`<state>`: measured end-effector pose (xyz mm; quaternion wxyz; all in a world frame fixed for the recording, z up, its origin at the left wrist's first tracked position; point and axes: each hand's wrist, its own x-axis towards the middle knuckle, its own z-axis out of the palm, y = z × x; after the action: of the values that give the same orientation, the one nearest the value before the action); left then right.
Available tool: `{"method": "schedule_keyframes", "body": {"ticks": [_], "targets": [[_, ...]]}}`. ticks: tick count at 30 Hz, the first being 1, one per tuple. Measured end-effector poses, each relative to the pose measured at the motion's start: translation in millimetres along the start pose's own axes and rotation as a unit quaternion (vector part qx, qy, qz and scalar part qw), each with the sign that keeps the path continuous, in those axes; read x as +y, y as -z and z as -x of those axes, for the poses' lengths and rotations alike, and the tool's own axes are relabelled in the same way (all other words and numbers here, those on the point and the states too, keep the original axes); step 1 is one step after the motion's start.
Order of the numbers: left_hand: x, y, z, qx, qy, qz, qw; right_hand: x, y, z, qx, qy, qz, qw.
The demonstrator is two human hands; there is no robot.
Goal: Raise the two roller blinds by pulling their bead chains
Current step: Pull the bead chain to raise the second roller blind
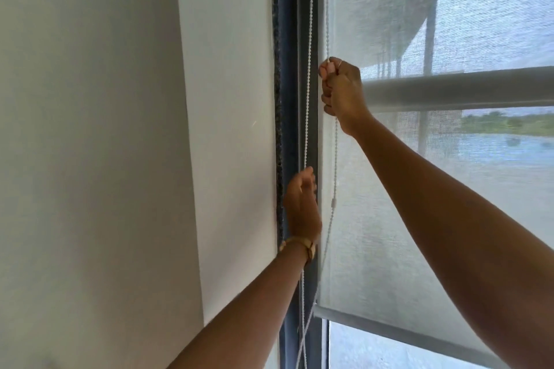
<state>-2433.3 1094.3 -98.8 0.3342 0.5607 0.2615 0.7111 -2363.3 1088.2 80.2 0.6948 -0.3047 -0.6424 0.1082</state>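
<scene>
A sheer grey roller blind (374,219) hangs over the window, its bottom bar (389,331) low in view. Behind it the bottom bar of a second blind (464,87) shows higher up. White bead chains run down the blind's left edge, one strand (308,69) along the dark frame and another (334,165) in front of the fabric. My right hand (341,90) is raised and clenched on the front strand. My left hand (301,204), lower, with a gold watch on the wrist, pinches the strand by the frame.
A dark blue window frame (287,129) runs vertically beside a white wall (120,129) on the left. Below the blind's bottom bar bare glass (374,350) shows. Outside are water and trees.
</scene>
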Motion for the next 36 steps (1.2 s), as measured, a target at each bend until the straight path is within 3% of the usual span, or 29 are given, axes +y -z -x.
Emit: {"method": "schedule_keyframes", "body": {"ticks": [2,4,7,11,14,18,22,24,27,30,36], "targets": [[21,-5,-26,0.035,0.019,0.053,0.998,11,1,9,0.005,0.0,0.006,1.0],[44,-10,-51,0.042,-0.013,0.058,0.997,27,-2,20,0.018,0.006,0.025,1.0],[81,-16,-83,0.019,-0.071,0.057,0.996,54,-9,39,0.049,0.008,0.045,0.998],[117,-28,-113,-0.043,-0.083,0.041,0.995,76,-21,70,0.049,0.004,0.041,0.998],[134,-37,-127,-0.076,-0.09,0.009,0.993,88,-29,90,0.041,-0.011,0.031,0.999],[141,-46,-136,-0.038,-0.086,-0.002,0.996,102,-30,108,0.031,-0.018,0.032,0.999],[133,-46,-138,-0.057,-0.13,-0.009,0.99,105,-24,112,0.018,-0.01,0.029,0.999],[130,-46,-139,-0.04,-0.155,-0.013,0.987,104,-24,111,-0.01,-0.026,0.014,1.0],[124,-48,-135,-0.023,-0.159,-0.005,0.987,100,-20,106,-0.108,-0.141,-0.048,0.983],[112,-52,-122,-0.03,-0.163,0.006,0.986,98,-15,101,-0.179,-0.2,-0.024,0.963],[73,-40,-102,-0.033,-0.144,-0.014,0.989,114,4,102,-0.213,-0.233,-0.034,0.948]]}}
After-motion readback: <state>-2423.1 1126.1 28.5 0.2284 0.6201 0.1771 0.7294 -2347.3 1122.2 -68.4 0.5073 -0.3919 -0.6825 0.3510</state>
